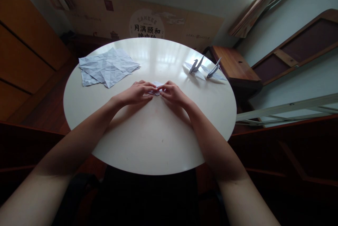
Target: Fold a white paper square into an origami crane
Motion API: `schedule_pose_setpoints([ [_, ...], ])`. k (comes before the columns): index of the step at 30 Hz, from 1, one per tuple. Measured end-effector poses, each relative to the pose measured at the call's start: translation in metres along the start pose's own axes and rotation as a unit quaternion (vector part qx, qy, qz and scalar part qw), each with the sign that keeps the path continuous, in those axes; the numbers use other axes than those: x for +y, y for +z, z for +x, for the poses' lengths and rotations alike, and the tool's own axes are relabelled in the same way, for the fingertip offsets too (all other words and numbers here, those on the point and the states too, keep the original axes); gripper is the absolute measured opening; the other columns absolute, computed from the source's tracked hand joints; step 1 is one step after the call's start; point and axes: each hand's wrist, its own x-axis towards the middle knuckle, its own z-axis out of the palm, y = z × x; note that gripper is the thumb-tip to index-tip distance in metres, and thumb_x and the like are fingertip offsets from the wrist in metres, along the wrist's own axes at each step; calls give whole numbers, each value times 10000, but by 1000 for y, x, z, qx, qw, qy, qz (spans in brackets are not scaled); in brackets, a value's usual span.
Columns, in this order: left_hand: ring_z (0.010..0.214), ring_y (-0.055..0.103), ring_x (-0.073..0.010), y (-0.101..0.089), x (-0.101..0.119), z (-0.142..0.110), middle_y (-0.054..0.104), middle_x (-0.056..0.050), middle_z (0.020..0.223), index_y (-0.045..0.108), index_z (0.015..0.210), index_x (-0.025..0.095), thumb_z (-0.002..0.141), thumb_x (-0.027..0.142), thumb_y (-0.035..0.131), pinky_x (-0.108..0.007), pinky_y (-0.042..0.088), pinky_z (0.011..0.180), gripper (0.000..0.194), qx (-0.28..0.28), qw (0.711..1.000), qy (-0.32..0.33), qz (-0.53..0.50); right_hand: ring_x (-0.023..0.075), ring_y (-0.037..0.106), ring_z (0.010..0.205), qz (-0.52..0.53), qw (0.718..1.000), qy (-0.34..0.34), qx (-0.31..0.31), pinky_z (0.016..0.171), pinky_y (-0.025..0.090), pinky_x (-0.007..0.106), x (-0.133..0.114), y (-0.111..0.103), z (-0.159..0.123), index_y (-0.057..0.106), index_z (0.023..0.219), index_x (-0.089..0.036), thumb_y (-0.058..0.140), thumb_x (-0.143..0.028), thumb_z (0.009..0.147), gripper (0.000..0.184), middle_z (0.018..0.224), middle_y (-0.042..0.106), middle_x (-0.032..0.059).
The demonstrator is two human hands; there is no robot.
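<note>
A small piece of folded white paper [157,84] lies near the middle of the round white table [153,141], partly hidden beneath my fingers. My left hand [140,91] grips its left side, fingers curled over the top and thumb at the near edge. From the other side my right hand [170,91] presses on it, fingertips bent down and close to those of my left. Two folded paper cranes [194,68] stand at the table's far right. On the far left rests a stack of creased paper sheets [108,66].
Beyond the table on the right is a wooden stool or small table [235,63]. A printed banner [179,25] covers the lower wall behind. Orange-brown cabinets [23,49] stand at left, and a pale rail [287,108] runs along the right.
</note>
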Motion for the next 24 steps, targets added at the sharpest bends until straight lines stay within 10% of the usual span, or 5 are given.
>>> schedule_pose_setpoints([
  [24,1291,556,-328,0,0,0,661,-92,1428,676,1416,265,979,362,583,-519,364,1166,457,0,1000,1,-5,177,616,877,-2,1000,7,-7,893,527,342,-2,-1,0,823,1120,-234,644,-224,913,275,1030,620,67],
])
